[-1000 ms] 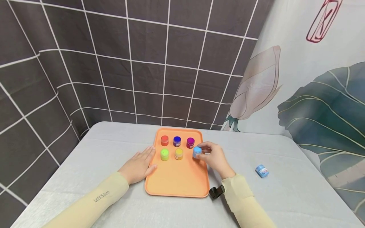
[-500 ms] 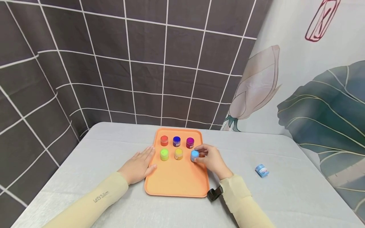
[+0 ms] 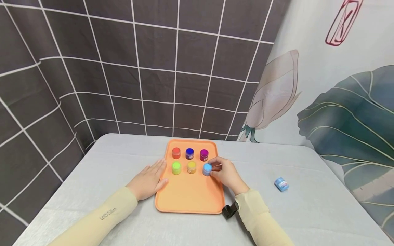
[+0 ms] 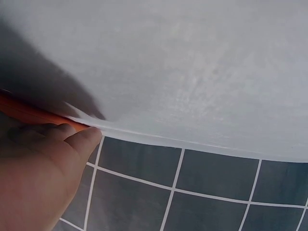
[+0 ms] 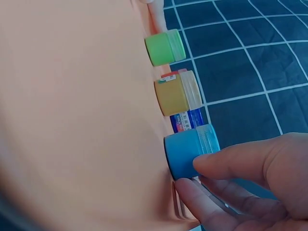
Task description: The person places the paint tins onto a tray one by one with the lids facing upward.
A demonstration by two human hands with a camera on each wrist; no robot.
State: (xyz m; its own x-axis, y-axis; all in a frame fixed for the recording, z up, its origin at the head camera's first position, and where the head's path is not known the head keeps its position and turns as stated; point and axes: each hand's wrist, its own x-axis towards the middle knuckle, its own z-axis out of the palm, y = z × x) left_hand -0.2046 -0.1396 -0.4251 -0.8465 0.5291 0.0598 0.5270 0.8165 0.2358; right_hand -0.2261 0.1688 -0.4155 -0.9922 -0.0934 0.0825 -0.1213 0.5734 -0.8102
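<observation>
My right hand (image 3: 228, 173) pinches a light-blue paint jar (image 3: 207, 169) between thumb and fingers. The jar stands upright on the orange tray (image 3: 191, 194), at the right end of the nearer row. In the right wrist view the thumb overlaps the side of the blue jar (image 5: 185, 153), with fingers close beside it. To its left stand a yellow jar (image 3: 192, 167) and a green jar (image 3: 176, 167). Behind them are red (image 3: 176, 153), dark-blue (image 3: 189, 153) and purple jars (image 3: 204, 155). My left hand (image 3: 148, 180) rests with straight fingers at the tray's left rim.
Another blue jar (image 3: 281, 184) lies on its side on the grey tablecloth (image 3: 258, 164), right of the tray. A black wrist camera (image 3: 230, 210) sits by the tray's front right corner. Dark tiled-pattern cloth (image 3: 154, 82) hangs behind the table.
My right hand has moved slightly left with the light-blue jar, bringing it into line with the yellow and green ones. The left hand stays at the rim.
</observation>
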